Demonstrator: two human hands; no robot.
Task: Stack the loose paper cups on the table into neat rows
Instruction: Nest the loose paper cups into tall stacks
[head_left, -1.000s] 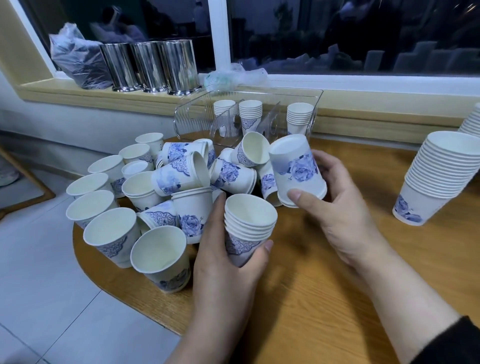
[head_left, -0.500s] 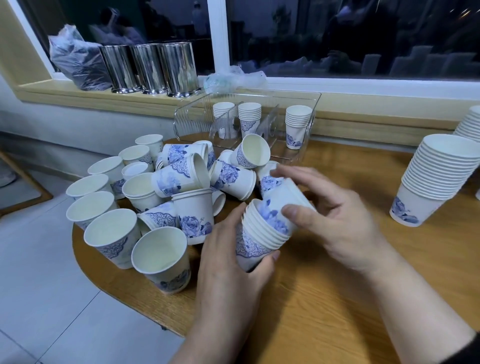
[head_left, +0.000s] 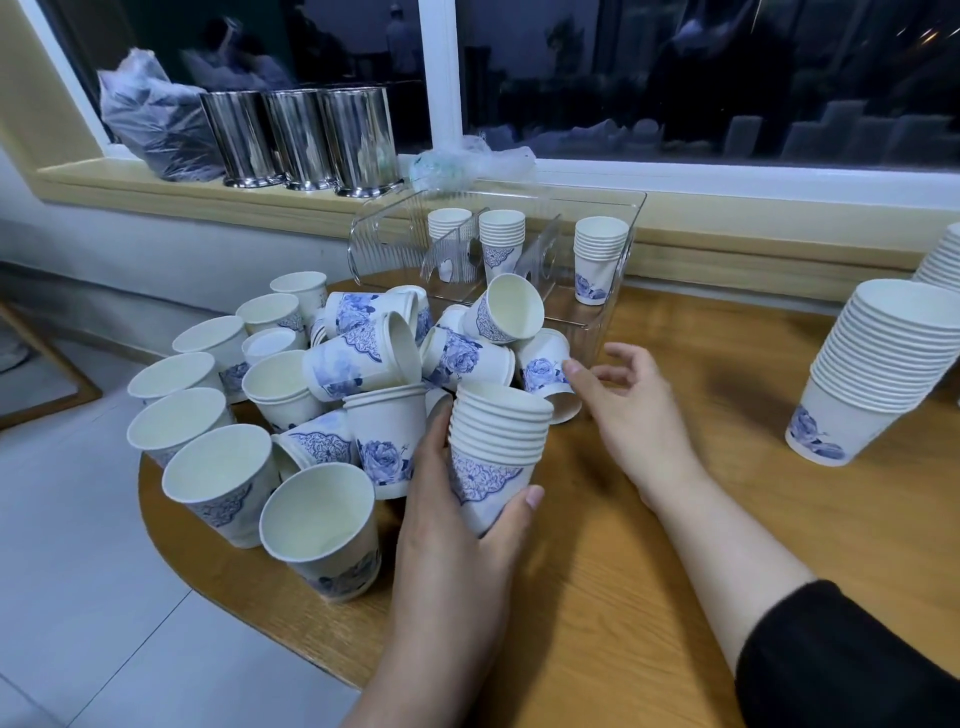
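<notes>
My left hand (head_left: 457, 530) grips a nested stack of white paper cups with blue flower print (head_left: 493, 447), held upright just above the wooden table (head_left: 649, 597). My right hand (head_left: 628, 410) hovers to the right of the stack with fingers loosely spread, fingertips touching an overturned loose cup (head_left: 543, 366). A pile of several loose cups (head_left: 322, 395), some upright and some on their sides, covers the table's left end.
A clear plastic organizer (head_left: 613, 260) at the back holds three short cup stacks. A tall cup stack (head_left: 862, 374) stands at the right, with another stack (head_left: 943, 260) behind it. Three steel canisters (head_left: 301, 137) and a plastic bag (head_left: 150, 119) sit on the windowsill.
My right hand pushed the cup it held down into the left hand's stack, let go, and moved up and right to the overturned cup in the pile.
</notes>
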